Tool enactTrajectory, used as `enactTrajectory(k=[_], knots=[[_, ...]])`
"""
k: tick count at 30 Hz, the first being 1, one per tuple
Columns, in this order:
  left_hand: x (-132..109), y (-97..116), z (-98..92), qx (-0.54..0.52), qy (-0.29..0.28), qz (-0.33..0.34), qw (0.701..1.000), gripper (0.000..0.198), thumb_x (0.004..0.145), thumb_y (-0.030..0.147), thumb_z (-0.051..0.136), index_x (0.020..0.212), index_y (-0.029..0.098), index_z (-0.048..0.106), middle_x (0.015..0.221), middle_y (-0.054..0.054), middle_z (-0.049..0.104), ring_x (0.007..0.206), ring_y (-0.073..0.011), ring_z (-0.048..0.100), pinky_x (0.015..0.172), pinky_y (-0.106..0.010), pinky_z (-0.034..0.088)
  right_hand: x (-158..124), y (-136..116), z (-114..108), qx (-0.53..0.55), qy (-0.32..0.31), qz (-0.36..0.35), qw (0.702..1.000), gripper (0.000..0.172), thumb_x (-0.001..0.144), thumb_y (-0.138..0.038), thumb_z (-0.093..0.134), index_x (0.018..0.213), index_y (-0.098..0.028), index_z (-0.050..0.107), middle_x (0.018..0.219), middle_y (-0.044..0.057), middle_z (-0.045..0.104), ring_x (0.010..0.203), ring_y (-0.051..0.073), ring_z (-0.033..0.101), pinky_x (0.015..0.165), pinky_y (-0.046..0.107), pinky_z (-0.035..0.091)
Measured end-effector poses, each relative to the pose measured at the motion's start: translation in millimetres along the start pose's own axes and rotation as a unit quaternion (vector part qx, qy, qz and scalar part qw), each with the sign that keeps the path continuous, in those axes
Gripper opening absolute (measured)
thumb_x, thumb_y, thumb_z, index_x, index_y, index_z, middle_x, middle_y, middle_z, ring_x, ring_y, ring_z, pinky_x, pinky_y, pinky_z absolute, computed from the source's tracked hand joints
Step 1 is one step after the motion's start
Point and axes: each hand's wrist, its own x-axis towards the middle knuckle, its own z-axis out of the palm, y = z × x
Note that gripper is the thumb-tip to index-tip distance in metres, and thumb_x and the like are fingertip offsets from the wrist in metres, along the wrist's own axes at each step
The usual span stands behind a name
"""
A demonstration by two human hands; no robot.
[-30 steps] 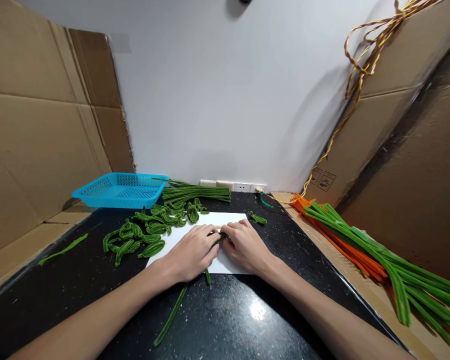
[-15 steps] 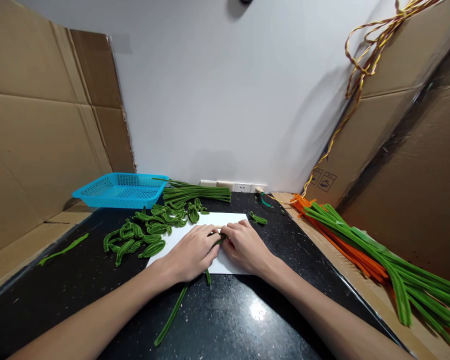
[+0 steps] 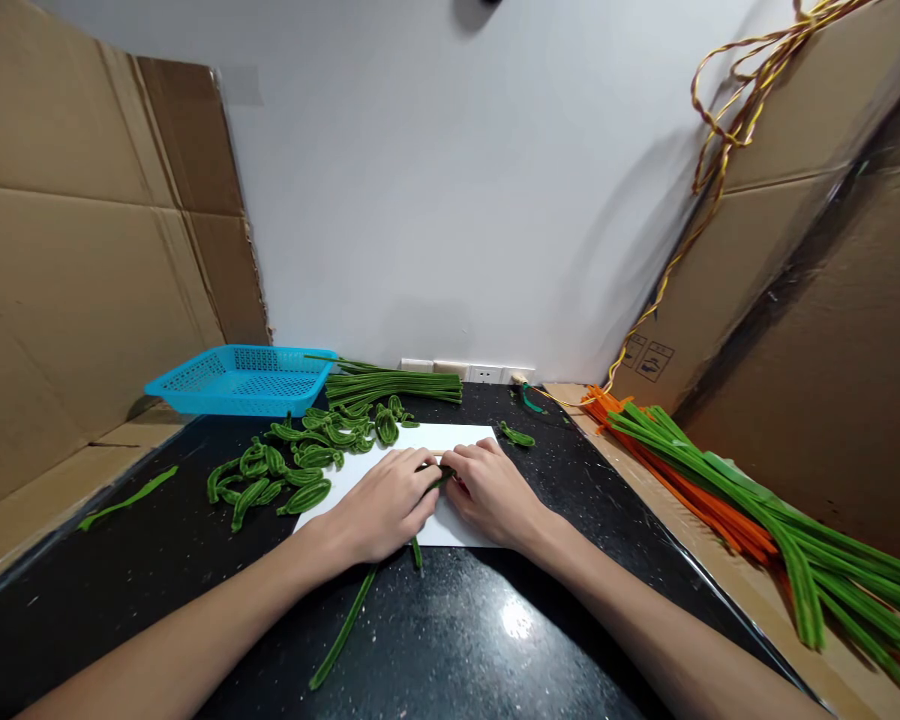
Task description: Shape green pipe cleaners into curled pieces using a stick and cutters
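Note:
Both hands meet over a white sheet (image 3: 469, 530) on the black tabletop. My left hand (image 3: 391, 503) is closed, its fingertips pinching a dark green pipe cleaner (image 3: 343, 632) whose loose end trails toward the front edge. A second short green end pokes out below the same palm. Close beside it, my right hand (image 3: 491, 492) is closed too, fingers curled on the bit of pipe cleaner between the hands. A thin pale strip, perhaps a stick, shows just behind the fingertips. Left of the hands lies a pile of looped green pipe cleaner pieces (image 3: 307, 455).
A blue plastic basket (image 3: 300, 407) stands at the back left. Straight green pipe cleaners (image 3: 401, 387) lie beside it by the wall. One looped piece (image 3: 517, 437) is right of the sheet. Bright green (image 3: 720, 490) and orange bundles (image 3: 727, 525) line the right. Cardboard panels (image 3: 90, 250) flank the table.

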Motion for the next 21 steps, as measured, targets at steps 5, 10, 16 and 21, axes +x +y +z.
enactTrajectory(k=[5, 10, 16, 21], knots=[[1.6, 2.6, -1.8, -0.001, 0.005, -0.022, 1.000, 0.021, 0.101, 0.022, 0.044, 0.098, 0.017, 0.064, 0.110, -0.009, 0.064, 0.102, -0.0235, 0.060, 0.094, -0.041, 0.047, 0.0, -0.3, 0.0, 0.006, -0.001, -0.004, 1.000, 0.011, 0.092, -0.012, 0.054, 0.086, -0.017, 0.062, 0.087, 0.003, 0.068, 0.080, 0.016, 0.060, 0.086, 0.029, 0.031], [1.9, 1.4, -0.4, -0.007, 0.008, -0.022, 1.000, 0.020, 0.101, 0.022, 0.045, 0.097, 0.017, 0.063, 0.108, -0.008, 0.063, 0.100, -0.0231, 0.059, 0.093, -0.040, 0.046, 0.4, -0.4, -0.3, 0.002, -0.011, -0.004, 1.000, 0.010, 0.093, -0.013, 0.055, 0.088, -0.016, 0.063, 0.090, 0.004, 0.069, 0.082, 0.016, 0.061, 0.087, 0.029, 0.031], [1.4, 0.0, 1.4, -0.011, 0.008, -0.021, 1.000, 0.018, 0.100, 0.023, 0.046, 0.097, 0.018, 0.063, 0.110, -0.009, 0.063, 0.101, -0.0237, 0.059, 0.092, -0.041, 0.047, 0.3, -0.1, 0.2, 0.002, -0.010, -0.005, 1.000, 0.010, 0.092, -0.013, 0.055, 0.089, -0.016, 0.063, 0.090, 0.004, 0.070, 0.083, 0.016, 0.062, 0.086, 0.029, 0.031], [1.3, -0.4, 1.1, -0.008, 0.011, -0.022, 1.000, 0.018, 0.099, 0.022, 0.046, 0.097, 0.018, 0.063, 0.109, -0.008, 0.063, 0.100, -0.0238, 0.059, 0.092, -0.041, 0.046, 0.0, -0.5, -0.9, -0.001, -0.013, -0.003, 1.000, 0.010, 0.093, -0.014, 0.055, 0.089, -0.017, 0.063, 0.090, 0.004, 0.070, 0.082, 0.016, 0.062, 0.086, 0.029, 0.031]])
